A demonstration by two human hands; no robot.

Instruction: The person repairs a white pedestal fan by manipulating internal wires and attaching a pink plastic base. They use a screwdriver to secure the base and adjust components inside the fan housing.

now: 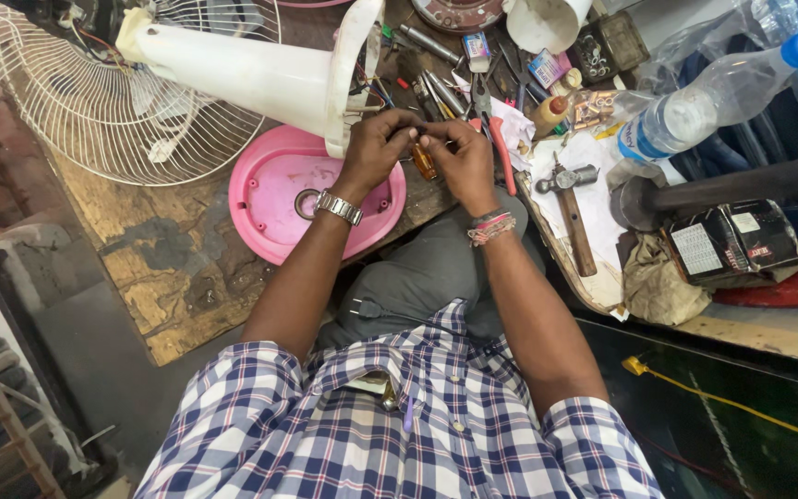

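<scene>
Small part [424, 139], too small to identify, sitting just beside white fan housing [260, 74] rim. Left hand [376, 148] and right hand [459, 157] pinching it between fingertips, steadying it for close work. Amber-handled screwdriver [425, 164] lying under hands. Pink cover [279, 199] below housing, hammer [573, 208] farther right.

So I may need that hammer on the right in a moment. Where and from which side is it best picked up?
Probably by the wooden handle, near its lower end. The hammer lies flat on the white paper, metal head away from the person, handle pointing back toward them. The right hand could come from above, closing across the bare handle; the head end sits nearer the clutter of tools.
</scene>
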